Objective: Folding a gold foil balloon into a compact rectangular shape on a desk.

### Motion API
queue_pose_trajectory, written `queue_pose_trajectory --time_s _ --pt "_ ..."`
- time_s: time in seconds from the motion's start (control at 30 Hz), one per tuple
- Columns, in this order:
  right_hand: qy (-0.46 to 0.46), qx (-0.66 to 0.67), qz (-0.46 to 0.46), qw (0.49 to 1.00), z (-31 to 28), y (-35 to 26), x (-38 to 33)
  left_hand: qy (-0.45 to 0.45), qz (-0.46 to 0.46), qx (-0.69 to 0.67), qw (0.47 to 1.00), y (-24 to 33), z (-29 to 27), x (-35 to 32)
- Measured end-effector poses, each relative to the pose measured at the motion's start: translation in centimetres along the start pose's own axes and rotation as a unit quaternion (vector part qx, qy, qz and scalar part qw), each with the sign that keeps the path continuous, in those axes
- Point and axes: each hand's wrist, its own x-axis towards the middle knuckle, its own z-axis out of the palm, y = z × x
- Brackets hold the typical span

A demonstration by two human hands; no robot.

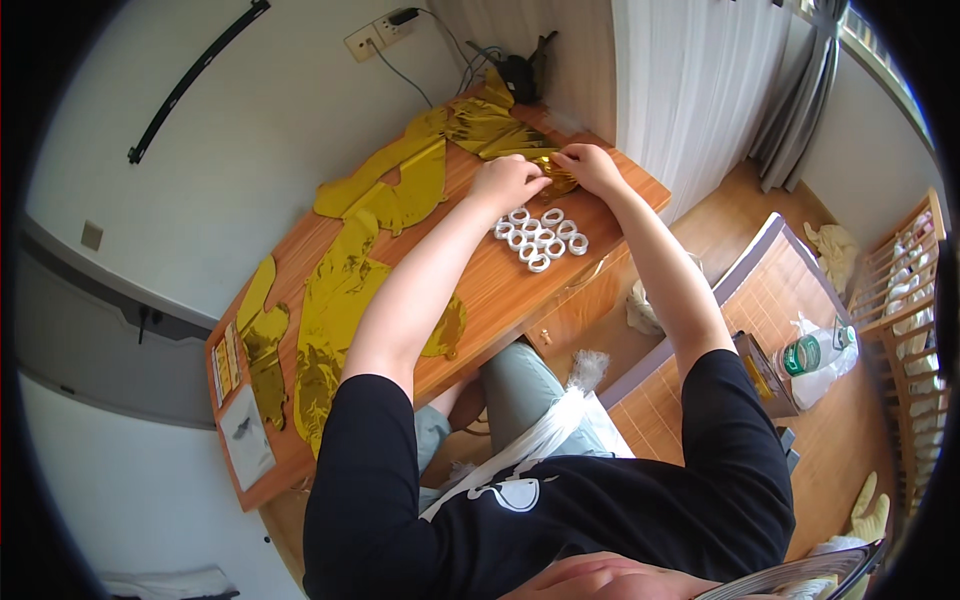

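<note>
Wooden counter [500, 290] against a white wall [250, 110], white curtain [690, 80] at the far right.

Gold foil balloons [340, 300] lie flat along the counter, with a cluster of white tape rolls [540, 238] just near of the hands. Left hand [508, 183] and right hand [588, 165] meet at the far edge, each grip pinched on a crumpled gold foil piece [556, 177]. Wood floor and a green-capped bottle [812, 352] at right.

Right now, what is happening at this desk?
A seated person works at a wooden desk. The left hand and the right hand both pinch a crumpled piece of gold foil. A cluster of small white rings lies just before the hands. More flat gold foil shapes lie spread along the desk.
</note>
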Motion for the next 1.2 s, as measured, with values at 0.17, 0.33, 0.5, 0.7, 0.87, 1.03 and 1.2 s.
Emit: queue_pose_trajectory --time_s 0.17,0.33,0.5,0.7,0.87,1.03,1.2 --pt "0.016 -0.002 0.0 1.0 0.1 -0.8 -0.5 -0.022 0.002 0.02 1.0 -1.6 0.9 0.6" --pt "0.012 -0.012 0.012 1.0 -0.1 -1.0 -0.5 0.005 0.019 0.003 1.0 -2.1 1.4 1.2" --pt "-0.009 0.005 0.037 0.999 -0.8 -1.0 -1.0 0.025 0.017 -0.013 0.999 -1.6 1.5 1.8" --pt "0.009 -0.004 -0.024 1.0 -0.6 -0.5 -1.6 0.003 -0.042 -0.054 0.998 -2.0 0.4 3.7" --pt "0.013 -0.013 0.014 1.0 -0.4 0.4 -0.3 0.074 -0.097 -0.125 0.985 -0.7 1.0 2.9" --pt "-0.048 -0.119 0.019 0.992 -1.4 -0.9 3.5 0.139 0.041 0.016 0.989 -1.0 1.2 1.2" --pt "-0.021 -0.157 -0.034 0.987 -2.6 -4.6 7.8 0.021 -0.003 0.05 0.999 -1.5 1.5 1.7"
